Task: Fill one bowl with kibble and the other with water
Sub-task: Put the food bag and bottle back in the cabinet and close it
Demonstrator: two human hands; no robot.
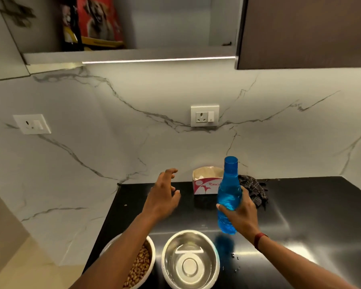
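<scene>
R hand grips a blue plastic bottle round its lower half, thumb across the front and fingers wrapped behind. The bottle is upright, uncapped, and held just above the black counter, right of and behind the bowls. L hand holds nothing: fingers spread and loosely bent, hovering over the counter w/ a clear gap to the bottle. 2 steel bowls sit side by side at the near edge. The left bowl has brown kibble in it and is partly hidden by the L forearm. The right bowl is shiny inside; can't tell for sure if there's water in it. Behind the bottle: 1 open cardboard box and 1 crumpled checked cloth. 2 wall sockets on the marble backsplash, and 1 dog food bag up in the cabinet.
</scene>
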